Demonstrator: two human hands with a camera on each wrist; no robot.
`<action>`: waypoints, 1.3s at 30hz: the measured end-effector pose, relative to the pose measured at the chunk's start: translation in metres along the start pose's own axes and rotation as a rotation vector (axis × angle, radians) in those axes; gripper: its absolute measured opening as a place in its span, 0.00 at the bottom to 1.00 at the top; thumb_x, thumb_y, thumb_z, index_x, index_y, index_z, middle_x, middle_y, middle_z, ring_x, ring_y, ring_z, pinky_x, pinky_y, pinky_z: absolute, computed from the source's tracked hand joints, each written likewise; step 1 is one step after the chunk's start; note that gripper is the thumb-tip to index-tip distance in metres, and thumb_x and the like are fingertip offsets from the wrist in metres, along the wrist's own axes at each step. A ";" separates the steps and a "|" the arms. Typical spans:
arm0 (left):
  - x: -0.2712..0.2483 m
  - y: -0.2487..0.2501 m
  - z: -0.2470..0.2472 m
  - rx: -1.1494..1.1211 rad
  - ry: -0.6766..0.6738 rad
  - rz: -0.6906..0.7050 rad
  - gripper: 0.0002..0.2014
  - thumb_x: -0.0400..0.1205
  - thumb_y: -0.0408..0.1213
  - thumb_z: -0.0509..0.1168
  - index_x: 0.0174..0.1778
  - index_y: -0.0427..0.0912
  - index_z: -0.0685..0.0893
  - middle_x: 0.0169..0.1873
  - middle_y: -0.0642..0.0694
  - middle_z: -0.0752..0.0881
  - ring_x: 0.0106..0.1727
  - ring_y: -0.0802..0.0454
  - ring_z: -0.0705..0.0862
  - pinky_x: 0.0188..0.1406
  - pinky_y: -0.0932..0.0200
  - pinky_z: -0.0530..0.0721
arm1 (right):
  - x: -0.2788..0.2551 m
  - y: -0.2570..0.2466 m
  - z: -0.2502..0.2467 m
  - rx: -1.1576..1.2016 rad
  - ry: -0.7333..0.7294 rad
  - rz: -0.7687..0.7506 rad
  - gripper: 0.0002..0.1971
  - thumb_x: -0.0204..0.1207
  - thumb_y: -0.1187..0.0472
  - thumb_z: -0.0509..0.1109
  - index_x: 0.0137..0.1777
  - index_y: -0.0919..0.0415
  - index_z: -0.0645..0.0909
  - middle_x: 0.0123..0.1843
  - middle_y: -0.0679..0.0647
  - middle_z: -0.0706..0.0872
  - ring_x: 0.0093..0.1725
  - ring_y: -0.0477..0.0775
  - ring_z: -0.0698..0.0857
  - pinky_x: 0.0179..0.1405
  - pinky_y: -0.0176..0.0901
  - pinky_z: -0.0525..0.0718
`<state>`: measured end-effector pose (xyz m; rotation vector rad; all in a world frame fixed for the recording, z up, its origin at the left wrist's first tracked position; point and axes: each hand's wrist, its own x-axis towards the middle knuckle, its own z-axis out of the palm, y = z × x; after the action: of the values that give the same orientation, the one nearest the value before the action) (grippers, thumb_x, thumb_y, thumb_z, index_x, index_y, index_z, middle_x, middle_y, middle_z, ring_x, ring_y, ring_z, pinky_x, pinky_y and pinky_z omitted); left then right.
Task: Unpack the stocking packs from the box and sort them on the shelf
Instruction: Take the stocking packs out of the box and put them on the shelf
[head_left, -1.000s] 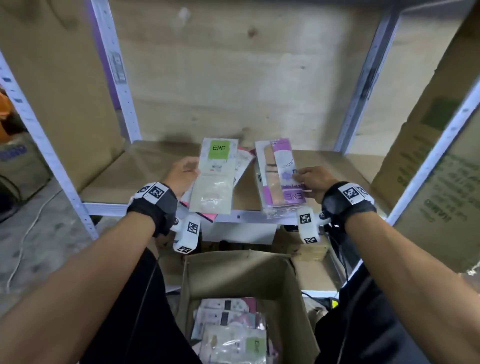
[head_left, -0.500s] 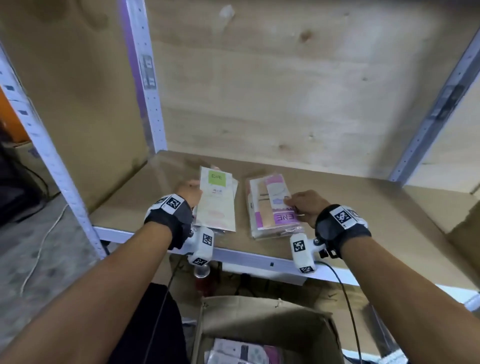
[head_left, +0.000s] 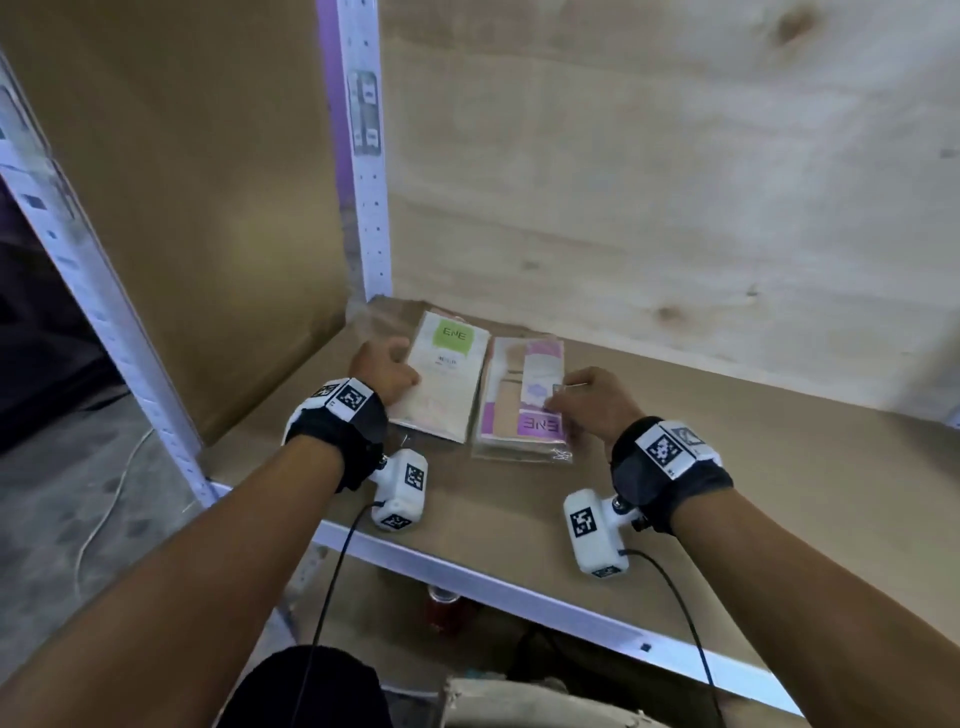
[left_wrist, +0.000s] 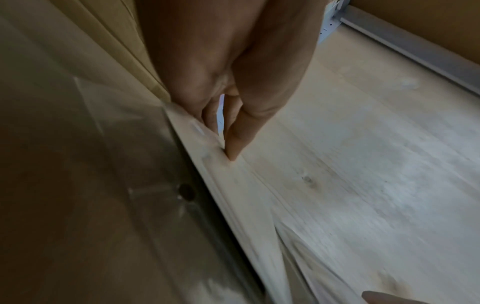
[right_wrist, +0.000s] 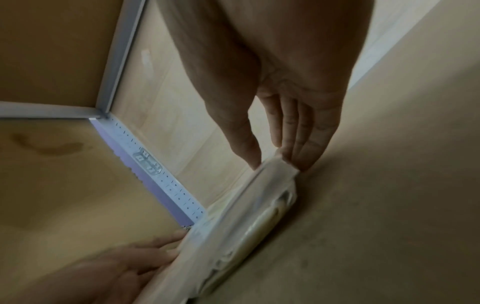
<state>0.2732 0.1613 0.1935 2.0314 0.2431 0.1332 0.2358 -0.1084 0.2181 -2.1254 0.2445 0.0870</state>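
Note:
Two stacks of stocking packs lie side by side on the brown shelf board (head_left: 727, 467), near its back left corner. The left stack (head_left: 449, 384) has a green label on top. My left hand (head_left: 387, 371) pinches its left edge; in the left wrist view the thumb and fingers (left_wrist: 231, 144) close on the clear plastic pack (left_wrist: 145, 185). The right stack (head_left: 522, 402) shows purple and tan. My right hand (head_left: 576, 400) holds its right edge, with the thumb on top and straight fingers (right_wrist: 298, 156) along the side of the stack (right_wrist: 249, 222).
A white perforated upright (head_left: 363, 156) stands at the back left corner, with a plywood wall (head_left: 675, 182) behind. The shelf's white front rail (head_left: 519, 587) runs below my wrists. Below it, the cardboard box's rim (head_left: 493, 691) just shows, and a red object (head_left: 444, 608) stands under the shelf.
Both hands have carried the two stacks from the shelf's front edge deeper in, toward the back left corner. My view has risen, so the box has almost left the frame.

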 end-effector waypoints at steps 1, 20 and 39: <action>0.007 -0.001 -0.002 0.044 0.016 0.021 0.28 0.75 0.21 0.73 0.73 0.35 0.80 0.67 0.37 0.86 0.68 0.40 0.84 0.72 0.44 0.81 | 0.004 -0.003 0.005 0.012 -0.018 -0.007 0.25 0.74 0.67 0.76 0.71 0.67 0.75 0.61 0.63 0.86 0.57 0.59 0.86 0.57 0.49 0.85; -0.045 0.035 -0.038 0.114 -0.017 0.182 0.10 0.81 0.36 0.73 0.57 0.40 0.91 0.50 0.48 0.87 0.53 0.50 0.84 0.53 0.65 0.79 | -0.062 -0.018 -0.016 0.024 -0.150 -0.102 0.13 0.80 0.73 0.66 0.63 0.72 0.82 0.47 0.63 0.85 0.43 0.59 0.84 0.45 0.49 0.86; -0.328 0.054 0.032 -0.018 -0.556 0.163 0.15 0.91 0.38 0.57 0.39 0.41 0.82 0.34 0.44 0.84 0.31 0.53 0.81 0.28 0.72 0.79 | -0.294 0.090 -0.094 -0.104 -0.168 -0.146 0.06 0.83 0.66 0.66 0.44 0.64 0.80 0.36 0.60 0.86 0.31 0.56 0.83 0.26 0.37 0.78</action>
<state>-0.0339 0.0345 0.2302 1.9843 -0.2710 -0.3258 -0.0738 -0.1933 0.2406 -2.2175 -0.0151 0.1956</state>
